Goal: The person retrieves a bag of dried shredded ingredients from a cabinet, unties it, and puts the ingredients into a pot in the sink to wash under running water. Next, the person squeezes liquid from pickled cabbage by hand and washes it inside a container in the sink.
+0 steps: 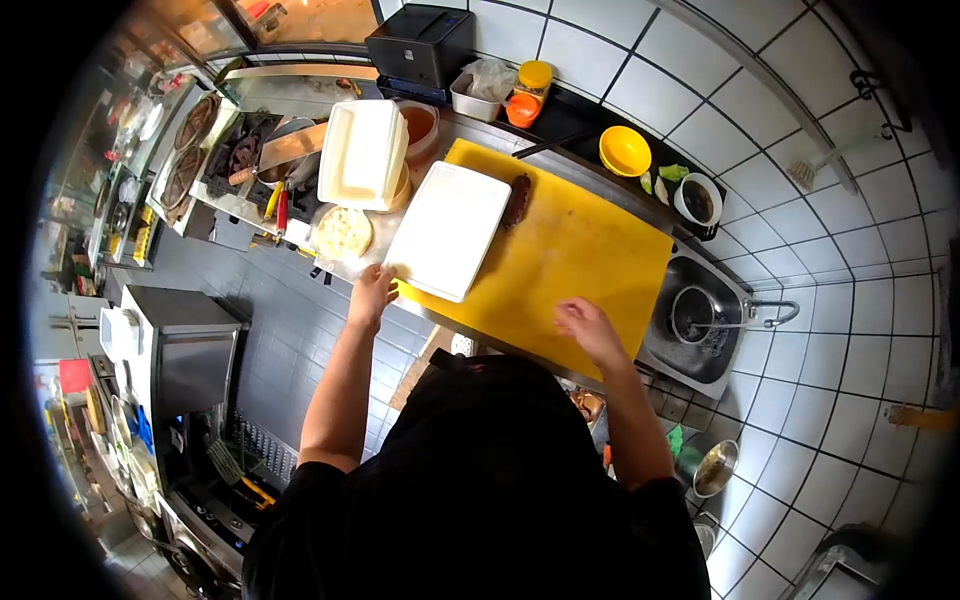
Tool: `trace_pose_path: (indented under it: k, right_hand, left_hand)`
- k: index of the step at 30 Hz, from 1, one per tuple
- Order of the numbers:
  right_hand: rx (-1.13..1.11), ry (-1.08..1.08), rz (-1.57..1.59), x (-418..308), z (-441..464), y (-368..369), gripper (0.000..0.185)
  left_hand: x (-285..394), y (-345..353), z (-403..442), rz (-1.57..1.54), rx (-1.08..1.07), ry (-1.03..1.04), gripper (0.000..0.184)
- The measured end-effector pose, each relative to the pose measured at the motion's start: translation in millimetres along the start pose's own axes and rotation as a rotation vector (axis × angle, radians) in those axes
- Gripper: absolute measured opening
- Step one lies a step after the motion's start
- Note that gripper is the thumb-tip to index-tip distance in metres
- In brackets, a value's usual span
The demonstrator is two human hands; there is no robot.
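A white rectangular plastic lid (447, 230) lies over the left part of the yellow cutting board (590, 250). At its near left corner is my left hand (373, 293), fingers closed at the edge. My right hand (588, 325) hovers over the near right part of the board, fingers loosely bent and holding nothing I can see. A dark sausage-like piece (517, 201) rests beside the lid's right edge. Left of the lid are a clear bag of pale food (343, 233) and a cream plastic container (360, 155).
A sink (690, 360) with a pot (697, 314) under the faucet adjoins the board's right end. Along the back shelf stand a yellow bowl (625, 151), an orange-lidded jar (522, 110) and a small pot (698, 199). A stove (236, 160) is at left.
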State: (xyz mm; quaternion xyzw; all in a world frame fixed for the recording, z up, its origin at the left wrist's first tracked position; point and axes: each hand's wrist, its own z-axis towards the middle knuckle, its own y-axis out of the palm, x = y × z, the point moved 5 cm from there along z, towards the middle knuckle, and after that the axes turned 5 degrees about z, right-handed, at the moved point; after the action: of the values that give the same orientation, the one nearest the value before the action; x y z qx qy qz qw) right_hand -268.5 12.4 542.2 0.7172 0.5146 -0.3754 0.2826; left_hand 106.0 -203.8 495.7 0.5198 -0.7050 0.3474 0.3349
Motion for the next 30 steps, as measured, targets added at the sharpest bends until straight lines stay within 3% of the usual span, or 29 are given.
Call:
trace_pose_path:
  k: [1,4,9,17,20,21,22,24,26,30]
  right_hand:
    - [-0.048,-0.006,-0.029,-3,8,16,0.033]
    - [-0.135,-0.064,-0.089,-6,23,51,0.036]
    - [-0.131,-0.115,-0.188,-3,34,79,0.040]
    - [0.073,-0.132,-0.377,35,19,32,0.048]
    - [0.350,-0.389,-0.737,44,-1,8,0.058]
    - [0.405,-0.392,-0.884,48,-13,3,0.064]
    - [0.460,-0.392,-1.032,38,-33,5,0.070]
    - [0.504,-0.366,-1.177,43,-57,4,0.079]
    - [0.481,-0.321,-1.170,66,-72,0,0.085]
    - [0.517,-0.417,-1.098,108,-71,-19,0.075]
  left_hand:
    - [1,5,-7,-0.071,-0.023,-0.024,0.030]
    - [0,8,-17,-0.144,-0.019,0.030,0.021]
    - [9,5,-13,-0.102,0.034,0.075,0.026]
    - [14,1,-3,-0.065,-0.026,0.003,0.026]
    - [7,-6,2,0.140,0.003,0.017,0.046]
    - [6,-7,1,0.202,-0.046,-0.041,0.062]
    - [1,-6,0,0.149,-0.094,-0.107,0.078]
    - [-6,-1,-7,-0.001,-0.115,-0.236,0.087]
    - [-15,-2,-1,-0.164,-0.121,-0.194,0.084]
    - [-16,2,0,-0.290,-0.153,-0.081,0.064]
